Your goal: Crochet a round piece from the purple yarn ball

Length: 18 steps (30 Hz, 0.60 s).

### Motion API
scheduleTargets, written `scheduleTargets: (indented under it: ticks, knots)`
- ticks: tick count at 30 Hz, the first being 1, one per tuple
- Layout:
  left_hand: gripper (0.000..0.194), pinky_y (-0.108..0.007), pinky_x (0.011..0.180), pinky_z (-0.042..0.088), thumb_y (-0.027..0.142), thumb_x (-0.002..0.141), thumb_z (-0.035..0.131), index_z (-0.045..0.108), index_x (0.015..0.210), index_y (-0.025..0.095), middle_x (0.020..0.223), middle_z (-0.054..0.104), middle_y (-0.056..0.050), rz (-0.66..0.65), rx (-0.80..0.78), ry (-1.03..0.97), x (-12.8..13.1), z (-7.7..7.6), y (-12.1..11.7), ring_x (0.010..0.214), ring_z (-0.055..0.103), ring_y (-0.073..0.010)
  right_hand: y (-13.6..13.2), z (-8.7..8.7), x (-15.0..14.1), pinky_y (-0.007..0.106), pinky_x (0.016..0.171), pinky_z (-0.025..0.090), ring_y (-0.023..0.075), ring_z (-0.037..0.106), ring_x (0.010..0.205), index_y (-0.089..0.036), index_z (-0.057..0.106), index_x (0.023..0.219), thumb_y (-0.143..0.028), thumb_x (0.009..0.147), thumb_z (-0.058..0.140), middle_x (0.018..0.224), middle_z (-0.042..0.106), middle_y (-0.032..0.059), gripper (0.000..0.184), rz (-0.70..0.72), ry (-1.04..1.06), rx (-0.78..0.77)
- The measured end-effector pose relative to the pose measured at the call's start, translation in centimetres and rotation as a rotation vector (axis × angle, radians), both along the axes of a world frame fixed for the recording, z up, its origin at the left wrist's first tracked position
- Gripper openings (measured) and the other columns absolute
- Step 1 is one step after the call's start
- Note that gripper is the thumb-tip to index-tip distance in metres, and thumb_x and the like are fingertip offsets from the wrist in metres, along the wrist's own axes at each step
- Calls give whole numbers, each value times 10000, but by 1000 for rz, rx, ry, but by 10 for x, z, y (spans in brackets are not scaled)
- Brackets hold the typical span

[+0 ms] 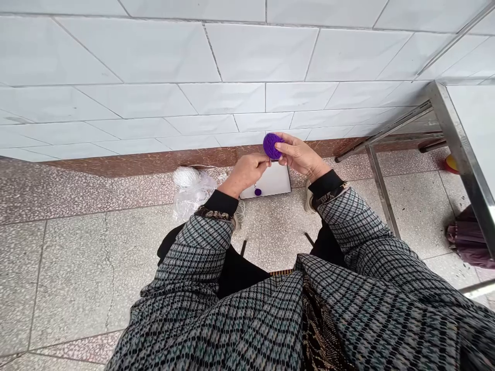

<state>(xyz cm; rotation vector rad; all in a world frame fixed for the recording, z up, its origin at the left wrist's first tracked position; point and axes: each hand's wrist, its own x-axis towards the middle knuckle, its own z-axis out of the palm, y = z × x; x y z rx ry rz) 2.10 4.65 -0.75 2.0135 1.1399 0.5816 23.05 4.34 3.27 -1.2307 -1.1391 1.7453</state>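
Note:
A purple ball of yarn (pixel 272 146) is held up in my right hand (pixel 299 155), with the thumb and fingers wrapped around its right side. Close against the ball's lower left, my left hand (pixel 250 171) pinches what looks like a strand of the purple yarn; the strand is too fine to follow. Below both hands is a white flat board or box (pixel 273 184) with a dark edge, on the floor. A small round purple piece (pixel 258 192) shows over it, with a thin loop of thread above; whether it lies there or hangs, I cannot tell.
White yarn (pixel 186 178) and clear plastic wrapping (pixel 193 198) lie on the floor to the left. A white tiled wall (pixel 228 98) rises in front. On the right stands a metal-framed table (pixel 458 139), with a dark purple bundle (pixel 469 237) beneath it.

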Motion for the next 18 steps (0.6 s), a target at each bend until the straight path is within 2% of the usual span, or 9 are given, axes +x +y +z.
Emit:
scheduleTargets:
  ticks: [5, 10, 13, 18]
  knots:
    - [241, -365, 909, 560, 201, 991, 571, 794, 901, 210, 982, 845, -88, -127, 18, 56, 5, 1, -8, 928, 761, -245, 2, -3, -2, 253, 581, 388, 117, 467, 675, -217, 631, 1140, -239, 931, 780, 885, 618, 0, 258, -72, -109, -16]
    - [214, -347, 895, 554, 197, 1004, 599, 792, 913, 215, 971, 827, -78, -235, 7, 53, 4, 5, -10, 926, 747, -230, 3, -10, -4, 255, 579, 407, 131, 494, 691, -222, 587, 1133, -155, 904, 779, 880, 633, -19, 306, -126, -362, 41]
    - [197, -347, 895, 554, 191, 1006, 613, 779, 903, 213, 968, 796, -75, -184, 61, 34, -1, 9, -8, 921, 726, -224, 2, -11, -3, 250, 578, 431, 144, 542, 726, -218, 601, 1095, -146, 881, 851, 868, 652, -9, 337, -39, -467, 46]
    - [150, -358, 891, 559, 165, 994, 631, 736, 891, 195, 951, 734, -53, -3, 136, 7, -14, 21, -1, 874, 677, -206, 0, -7, 3, 246, 512, 443, 133, 563, 587, -203, 654, 1076, -261, 945, 921, 745, 668, -4, 303, 257, -337, -94]
